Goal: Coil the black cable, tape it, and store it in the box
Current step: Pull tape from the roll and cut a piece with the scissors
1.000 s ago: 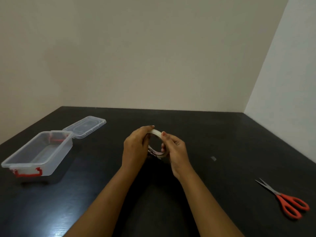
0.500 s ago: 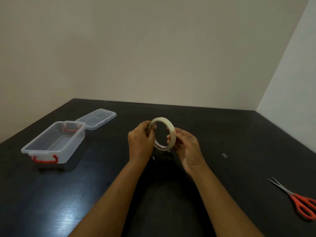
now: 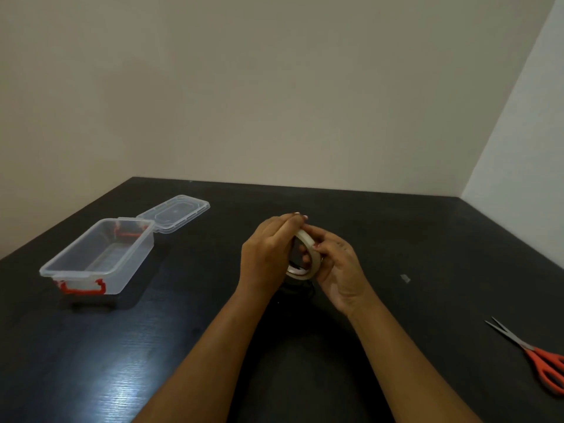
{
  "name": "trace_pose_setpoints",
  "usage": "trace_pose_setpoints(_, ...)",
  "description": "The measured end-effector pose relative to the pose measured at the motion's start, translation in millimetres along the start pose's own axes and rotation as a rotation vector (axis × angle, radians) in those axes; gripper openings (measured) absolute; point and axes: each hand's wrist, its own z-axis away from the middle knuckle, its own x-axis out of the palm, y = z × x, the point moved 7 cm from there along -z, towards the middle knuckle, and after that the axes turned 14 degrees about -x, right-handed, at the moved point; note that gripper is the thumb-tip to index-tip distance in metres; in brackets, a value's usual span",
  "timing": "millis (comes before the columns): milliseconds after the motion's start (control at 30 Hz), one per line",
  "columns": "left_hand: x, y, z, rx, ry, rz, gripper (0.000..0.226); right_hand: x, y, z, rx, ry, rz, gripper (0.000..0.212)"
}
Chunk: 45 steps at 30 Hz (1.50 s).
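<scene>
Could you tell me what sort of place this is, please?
Likely a plain indoor room, perhaps a home workspace: bare walls meeting in a corner, a dark table, a clear box and scissors.

Dim, warm room light; glare streaks the dark table [image 3: 100, 380] lower left, with wide-angle bending at the edges.

On the table [image 3: 122, 361], the box [image 3: 134, 267] stands at the left, with its lid [image 3: 174, 216] lying behind it to the right, touching its far end. At the centre, the tape roll [image 3: 309, 244] sits between the left hand [image 3: 265, 254] and the right hand [image 3: 338, 267]. A small scrap [image 3: 405, 278] lies to their right. The scissors [image 3: 540, 358] lie far right, nearer.
</scene>
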Motion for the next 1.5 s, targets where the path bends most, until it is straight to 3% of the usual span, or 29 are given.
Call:
trace_pose_setpoints(200, -1.1, -15.6, -2.4, -0.144, -0.011, 0.132, 0.024, 0.9, -1.2, -1.1, -0.015, -0.020, 0.062, 0.031)
trace_pose_setpoints(400, 4.3, -9.4, 0.2, -0.058, -0.023, 0.162, 0.013, -6.2, -4.6, -1.4, -0.034, 0.021, 0.254, 0.013)
trace_pose_setpoints(533, 7.3, -1.7, 2.4, -0.005, -0.026, 0.153, 0.012, -9.3, -5.6, -2.4, -0.037, 0.040, 0.341, 0.016)
trace_pose_setpoints(700, 1.3, -21.9, 0.0, -0.306, 0.000, 0.268, 0.011, -4.3, -4.6, -2.5, -0.040, 0.023, 0.240, 0.011)
trace_pose_setpoints(833, -1.3, -41.6, -0.3, -0.566, 0.027, 0.326, 0.009, -2.1, -4.2, -2.9, -0.059, 0.006, 0.183, 0.023)
trace_pose_setpoints(933, 3.3, -42.0, 0.9, -0.592, -0.026, 0.316, 0.006, -1.2, -4.3, -2.5, -0.061, -0.011, 0.181, 0.026)
trace_pose_setpoints(1133, 7.3, -48.1, 4.1, -0.729, -0.039, 0.377, 0.021, 1.4, -3.8, -2.0, -0.049, -0.061, 0.114, 0.018)
trace_pose_setpoints(1500, 23.0, -52.1, 11.1, -0.974, -0.186, 0.474, 0.048, 7.5, 0.3, -0.9, -0.031, -0.106, 0.152, 0.029)
